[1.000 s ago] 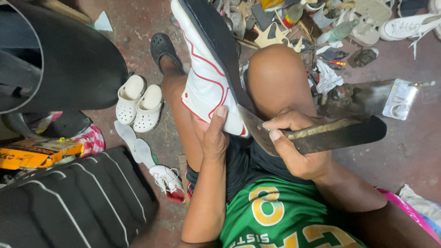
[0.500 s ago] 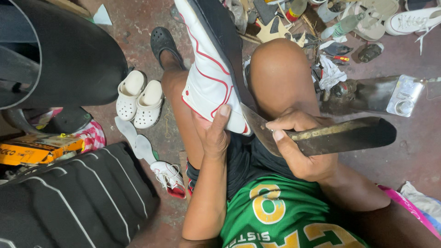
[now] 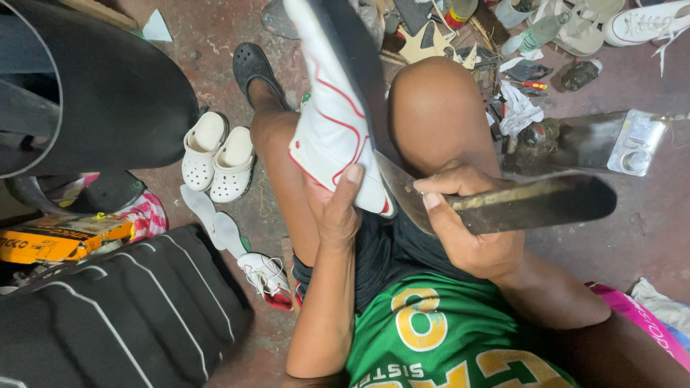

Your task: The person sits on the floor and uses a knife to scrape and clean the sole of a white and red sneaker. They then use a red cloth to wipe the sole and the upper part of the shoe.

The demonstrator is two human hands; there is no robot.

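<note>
A white sneaker with red trim and a black sole lies sole-up between my knees. My left hand grips its heel end, thumb pressed on the white upper. My right hand is closed on a large dark knife, whose long handle sticks out to the right. The blade tip sits at the sneaker's heel, against the edge of the black sole. My bare knees rise on both sides, and I wear a green jersey and dark shorts.
A pair of white clogs and loose white insoles lie on the floor at left. A black padded seat fills the lower left. Shoes, sandals, bottles and scraps litter the floor ahead. A black sandal is on my foot.
The view has shifted slightly. Both hands keep their grip; the knife stays at the sneaker's heel with only small movement.
</note>
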